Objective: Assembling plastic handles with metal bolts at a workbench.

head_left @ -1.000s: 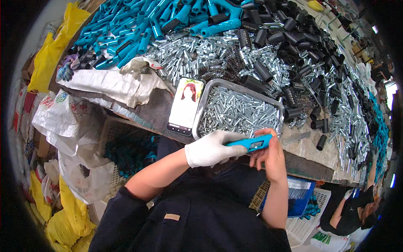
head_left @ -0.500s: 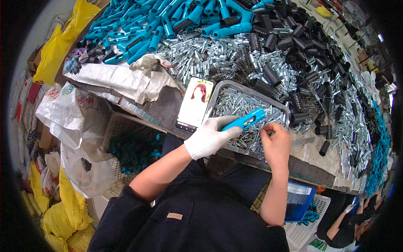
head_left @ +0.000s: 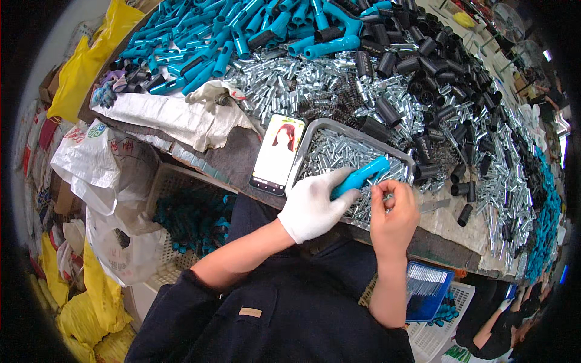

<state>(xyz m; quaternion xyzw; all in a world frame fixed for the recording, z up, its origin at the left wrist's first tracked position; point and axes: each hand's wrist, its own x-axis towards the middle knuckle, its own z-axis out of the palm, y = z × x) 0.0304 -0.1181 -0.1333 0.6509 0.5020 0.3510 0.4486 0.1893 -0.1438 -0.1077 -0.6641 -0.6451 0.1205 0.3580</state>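
Observation:
My left hand (head_left: 318,204), in a white glove, is wrapped round a blue tubular tool handle (head_left: 365,173), whose far end points up and to the right. My bare right hand (head_left: 394,215) is beside the handle with thumb and fingers pinched together. Whatever the pinch holds is too small to make out. Both hands are over the near side of a grey tray (head_left: 306,140) filled with small metal pins (head_left: 334,151). A lit phone (head_left: 278,154) leans against the tray's left side.
Blue handles (head_left: 200,51) are heaped at the far left, black sleeves (head_left: 423,57) and shiny metal parts (head_left: 272,78) further right. A white cloth (head_left: 163,115) covers the left table edge. Below stand a crate (head_left: 158,199) and a blue bin (head_left: 428,290). Another person (head_left: 493,320) is at lower right.
My left hand has turned the handle, so its slotted opening no longer faces up. Both hands have shifted slightly, and my right fingers are closer to the handle.

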